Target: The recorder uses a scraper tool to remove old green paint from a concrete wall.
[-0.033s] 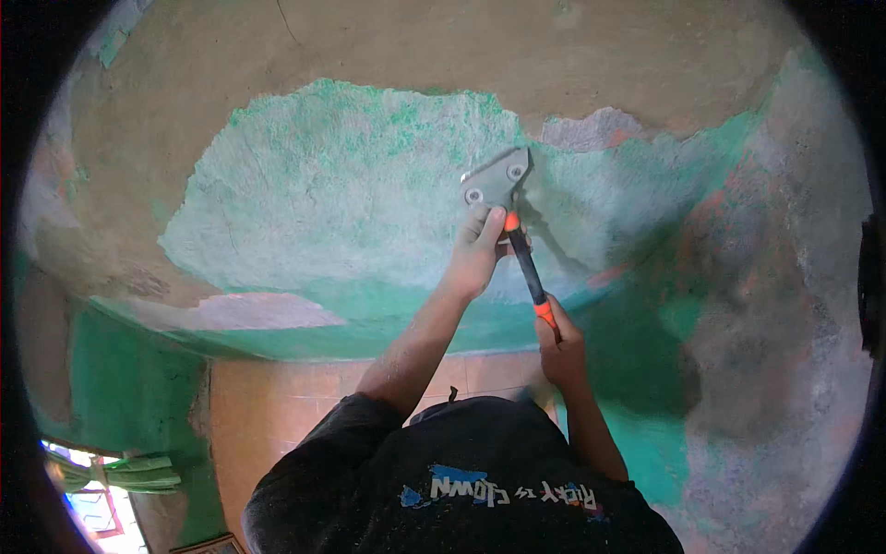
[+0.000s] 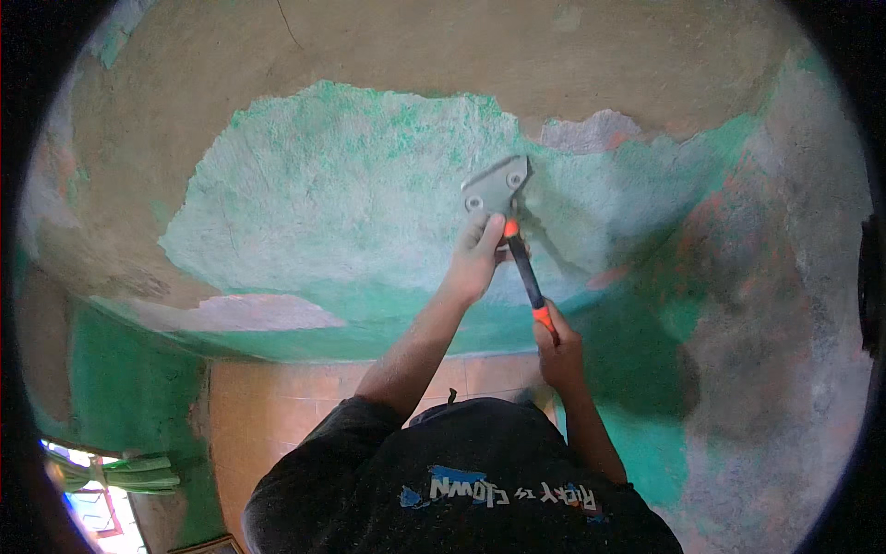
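A wall scraper [image 2: 496,187] with a wide grey metal head and a black and orange handle rests with its blade edge at the pale green painted wall [image 2: 351,194]. My left hand [image 2: 477,258] is closed round the upper handle, its thumb just below the head. Lower down, my right hand [image 2: 561,355] grips the orange end of the handle. The tool slants from upper left to lower right. White dust coats the left fingers, some of which are hidden behind the tool.
Bare brown plaster [image 2: 406,46] borders the ragged paint above. A rough grey and reddish wall [image 2: 748,342] stands on the right. Below lies an orange tiled floor [image 2: 268,397]. At lower left a green curtain [image 2: 143,474] hangs by a bright window [image 2: 97,512].
The scraper and both hands have shifted slightly down, toward me. My grip is the same.
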Available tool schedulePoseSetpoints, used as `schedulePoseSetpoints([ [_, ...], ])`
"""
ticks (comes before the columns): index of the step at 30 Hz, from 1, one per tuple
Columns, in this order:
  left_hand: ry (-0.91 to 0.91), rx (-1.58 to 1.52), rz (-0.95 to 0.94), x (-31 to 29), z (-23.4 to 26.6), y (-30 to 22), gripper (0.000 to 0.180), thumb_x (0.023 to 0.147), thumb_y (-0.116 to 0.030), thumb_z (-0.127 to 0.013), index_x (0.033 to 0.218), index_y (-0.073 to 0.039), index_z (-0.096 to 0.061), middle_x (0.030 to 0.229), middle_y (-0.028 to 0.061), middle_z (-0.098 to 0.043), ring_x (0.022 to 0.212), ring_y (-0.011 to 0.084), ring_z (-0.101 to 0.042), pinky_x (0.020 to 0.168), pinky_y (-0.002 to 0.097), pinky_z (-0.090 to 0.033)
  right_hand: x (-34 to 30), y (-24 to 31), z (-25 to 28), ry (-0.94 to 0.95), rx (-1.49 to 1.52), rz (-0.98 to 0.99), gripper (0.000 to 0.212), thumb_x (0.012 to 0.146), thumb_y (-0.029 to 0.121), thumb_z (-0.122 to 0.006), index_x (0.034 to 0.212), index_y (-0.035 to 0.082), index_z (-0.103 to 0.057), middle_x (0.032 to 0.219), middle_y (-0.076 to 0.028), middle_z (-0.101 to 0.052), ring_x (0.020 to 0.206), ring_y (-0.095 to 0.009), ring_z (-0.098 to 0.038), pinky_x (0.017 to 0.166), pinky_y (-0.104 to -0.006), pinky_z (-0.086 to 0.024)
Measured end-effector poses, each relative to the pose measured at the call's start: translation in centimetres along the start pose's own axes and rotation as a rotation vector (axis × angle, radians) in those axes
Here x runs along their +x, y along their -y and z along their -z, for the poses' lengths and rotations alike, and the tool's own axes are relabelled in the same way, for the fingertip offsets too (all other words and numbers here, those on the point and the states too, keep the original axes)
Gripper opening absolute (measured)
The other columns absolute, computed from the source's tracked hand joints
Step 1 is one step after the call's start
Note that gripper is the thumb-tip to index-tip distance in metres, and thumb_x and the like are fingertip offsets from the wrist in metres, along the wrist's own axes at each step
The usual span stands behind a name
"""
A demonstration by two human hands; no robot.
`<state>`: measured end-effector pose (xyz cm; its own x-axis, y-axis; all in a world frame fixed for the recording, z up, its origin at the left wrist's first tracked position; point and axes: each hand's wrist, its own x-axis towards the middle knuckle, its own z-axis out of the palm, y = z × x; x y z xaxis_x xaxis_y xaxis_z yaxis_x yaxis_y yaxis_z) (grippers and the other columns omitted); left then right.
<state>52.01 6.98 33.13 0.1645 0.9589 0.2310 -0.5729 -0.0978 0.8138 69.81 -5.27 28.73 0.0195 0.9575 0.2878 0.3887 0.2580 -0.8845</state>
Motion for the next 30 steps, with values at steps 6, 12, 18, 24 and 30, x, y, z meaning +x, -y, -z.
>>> schedulePoseSetpoints([
  [6, -0.084, 0.016, 0.062, -0.7, -0.3, 0.3, 0.025, 0.106, -0.03, -0.046, 0.11, -0.007, -0.054, 0.095, 0.008, -0.062, 0.086, 0.021, -0.064, 0.081, 0.0399, -0.054, -0.3, -0.8, -0.1, 0.042, -0.035, -0.036, 0.046, 0.096, 0.028, -0.058, 0.135, 0.003, -0.056, 0.067, -0.009, -0.051, 0.061, -0.014, -0.05, 0.06, -0.0311, -0.045],
  [12, -0.023, 0.024, -0.008, -0.2, -0.3, -1.6, 0.027, 0.106, -0.032, -0.046, 0.112, -0.006, -0.053, 0.095, 0.0087, -0.062, 0.086, 0.0211, -0.064, 0.082, 0.04, -0.053, 0.4, 0.9, -0.1, 0.002, 0.017, -0.018, 0.044, 0.095, 0.024, -0.058, 0.134, 0.002, -0.056, 0.068, -0.008, -0.048, 0.063, -0.012, -0.049, 0.06, -0.0295, -0.044],
  [18, -0.062, 0.08, 0.055, -0.7, 0.3, -0.4, 0.026, 0.106, -0.032, -0.047, 0.113, -0.008, -0.054, 0.098, 0.0084, -0.063, 0.088, 0.0208, -0.064, 0.083, 0.0398, -0.054, -0.2, 0.0, -0.6, 0.038, -0.008, -0.044, 0.043, 0.095, 0.02, -0.058, 0.132, -0.002, -0.056, 0.07, -0.009, -0.051, 0.064, -0.011, -0.049, 0.061, -0.0291, -0.044],
  [24, -0.01, 0.079, -0.013, -0.3, -0.4, -1.7, 0.027, 0.106, -0.032, -0.048, 0.115, -0.007, -0.054, 0.097, 0.0083, -0.063, 0.088, 0.0209, -0.064, 0.08, 0.039, -0.054, 0.1, 0.6, -0.1, 0.023, 0.033, -0.028, 0.044, 0.096, 0.02, -0.06, 0.134, -0.001, -0.055, 0.068, -0.008, -0.052, 0.063, -0.011, -0.05, 0.06, -0.0293, -0.044],
  [30, -0.09, 0.071, 0.009, -0.5, -0.4, -2.3, 0.025, 0.105, -0.031, -0.048, 0.113, -0.008, -0.054, 0.097, 0.0077, -0.063, 0.085, 0.021, -0.065, 0.077, 0.0388, -0.054, 0.5, 1.9, -0.3, 0.029, -0.005, 0.04, 0.043, 0.096, 0.019, -0.058, 0.134, 0.0, -0.055, 0.069, -0.006, -0.051, 0.063, -0.01, -0.05, 0.06, -0.0278, -0.044],
])
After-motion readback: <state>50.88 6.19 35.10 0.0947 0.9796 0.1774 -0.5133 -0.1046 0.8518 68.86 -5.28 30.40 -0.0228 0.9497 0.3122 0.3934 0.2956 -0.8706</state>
